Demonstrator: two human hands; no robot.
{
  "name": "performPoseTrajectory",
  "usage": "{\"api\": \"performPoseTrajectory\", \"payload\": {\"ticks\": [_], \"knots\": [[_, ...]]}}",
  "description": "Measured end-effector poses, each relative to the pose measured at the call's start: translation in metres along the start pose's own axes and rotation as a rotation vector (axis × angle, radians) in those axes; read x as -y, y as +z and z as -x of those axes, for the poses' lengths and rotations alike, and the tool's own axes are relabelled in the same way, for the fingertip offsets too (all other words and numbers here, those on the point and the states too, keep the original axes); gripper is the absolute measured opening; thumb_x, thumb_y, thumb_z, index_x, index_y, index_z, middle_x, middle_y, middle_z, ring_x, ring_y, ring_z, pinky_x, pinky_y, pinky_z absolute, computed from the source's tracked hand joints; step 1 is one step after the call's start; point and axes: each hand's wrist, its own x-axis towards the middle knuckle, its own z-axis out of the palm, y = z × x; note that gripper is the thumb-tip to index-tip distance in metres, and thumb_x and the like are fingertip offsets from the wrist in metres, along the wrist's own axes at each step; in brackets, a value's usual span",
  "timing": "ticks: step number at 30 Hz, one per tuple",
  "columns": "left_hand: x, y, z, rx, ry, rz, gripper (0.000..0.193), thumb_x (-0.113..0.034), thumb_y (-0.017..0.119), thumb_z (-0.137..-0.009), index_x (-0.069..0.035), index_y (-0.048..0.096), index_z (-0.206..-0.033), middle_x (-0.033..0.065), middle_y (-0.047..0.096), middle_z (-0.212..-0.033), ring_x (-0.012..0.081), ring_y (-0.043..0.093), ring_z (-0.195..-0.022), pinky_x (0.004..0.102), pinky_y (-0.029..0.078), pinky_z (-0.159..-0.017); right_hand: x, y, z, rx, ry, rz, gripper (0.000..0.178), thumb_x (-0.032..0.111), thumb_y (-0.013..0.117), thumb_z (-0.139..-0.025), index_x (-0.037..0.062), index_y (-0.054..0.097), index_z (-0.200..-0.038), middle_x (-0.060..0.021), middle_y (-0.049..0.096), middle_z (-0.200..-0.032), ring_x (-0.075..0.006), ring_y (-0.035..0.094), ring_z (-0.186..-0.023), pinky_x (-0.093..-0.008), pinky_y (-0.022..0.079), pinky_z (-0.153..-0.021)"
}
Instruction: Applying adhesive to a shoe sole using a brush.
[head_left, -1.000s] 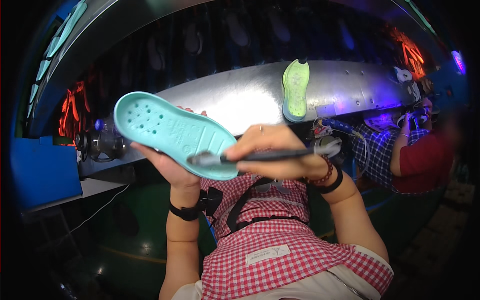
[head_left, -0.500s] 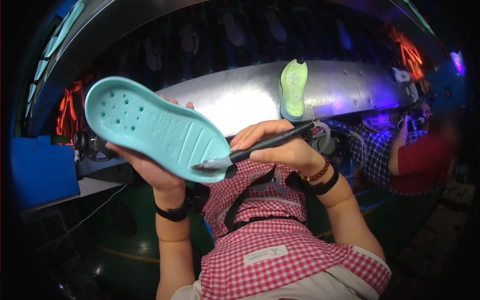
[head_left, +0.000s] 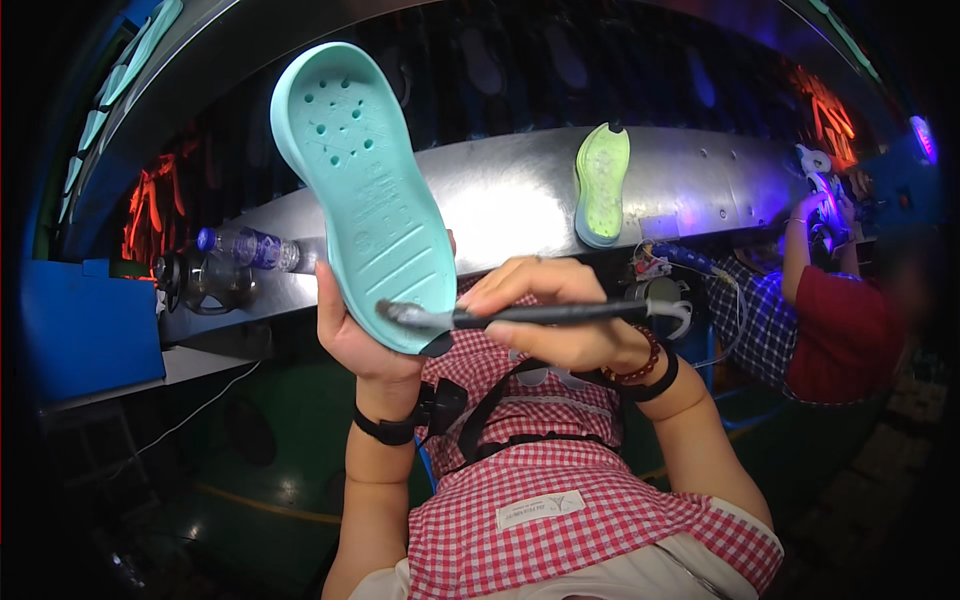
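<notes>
My left hand (head_left: 372, 350) grips a turquoise shoe sole (head_left: 375, 225) from below near its narrower end, thumb on the left edge. The sole is tilted up, its inner face toward me, with small holes at the wide end and ridges at the other. In my right hand (head_left: 560, 345) is a brush (head_left: 600, 312) with a black handle and a thin tube at its back end. Its bristles touch the inner face close to the rim, near a small black tab. The fingers behind the sole are mostly hidden.
A yellow-green sole (head_left: 603, 180) lies on the metal bench (head_left: 500, 205) ahead. To the left are a plastic bottle (head_left: 262, 248) and a clear jug (head_left: 225, 283). Several soles hang in the dark area behind. A co-worker in red (head_left: 845, 335) sits at the right; orange heaters (head_left: 155, 215) glow.
The sole has swung clockwise, its wide end now up and farther right. My left hand moved right with it. The brush has turned nearly level and its bristles sit farther along the rim's left side.
</notes>
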Motion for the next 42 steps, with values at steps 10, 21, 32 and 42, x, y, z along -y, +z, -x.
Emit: {"api": "performPoseTrajectory", "payload": {"ticks": [10,21,32,42], "knots": [[-0.01,0.006,-0.005,-0.182,0.001,-0.175,0.057,-0.04,0.042,-0.09,-0.011,0.026,-0.136,0.018,0.041,-0.13,0.035,0.049,-0.112,0.0524,0.043,-0.093,0.012,-0.018,-0.016,0.254,-0.127,0.142,0.018,0.003,0.067,-0.073,-0.0006,0.065,-0.09,-0.0136,0.066,-0.089,-0.0204,0.065,-0.082,-0.0278,0.051,-0.073],[-0.029,-0.01,-0.01,-0.137,-0.427,-0.08,0.051,-0.033,0.037,-0.092,0.002,0.038,-0.129,0.0208,0.045,-0.127,0.03,0.051,-0.113,0.0418,0.042,-0.096,0.027,-0.022,-0.012,0.314,-0.175,0.149,0.017,0.007,0.069,-0.074,0.0013,0.064,-0.088,-0.0113,0.066,-0.088,-0.0235,0.065,-0.08,-0.0313,0.052,-0.07],[-0.032,0.024,-0.004,-0.19,-0.667,-0.499,0.047,-0.021,0.051,-0.088,0.006,0.042,-0.126,0.0164,0.054,-0.117,0.0204,0.057,-0.101,0.0307,0.045,-0.088,0.012,-0.042,-0.017,0.63,-0.125,0.183,0.02,0.005,0.061,-0.078,0.0015,0.061,-0.097,-0.0131,0.064,-0.096,-0.0268,0.063,-0.087,-0.0333,0.049,-0.074],[-0.04,0.018,0.007,-0.16,-0.724,-0.624,0.048,-0.021,0.053,-0.088,0.006,0.042,-0.127,0.0158,0.056,-0.114,0.0174,0.058,-0.098,0.0265,0.047,-0.084,0.034,-0.055,-0.014,0.723,-0.017,0.423,0.023,0.007,0.06,-0.076,0.0027,0.062,-0.099,-0.0137,0.064,-0.099,-0.029,0.062,-0.09,-0.0336,0.049,-0.077]]}}
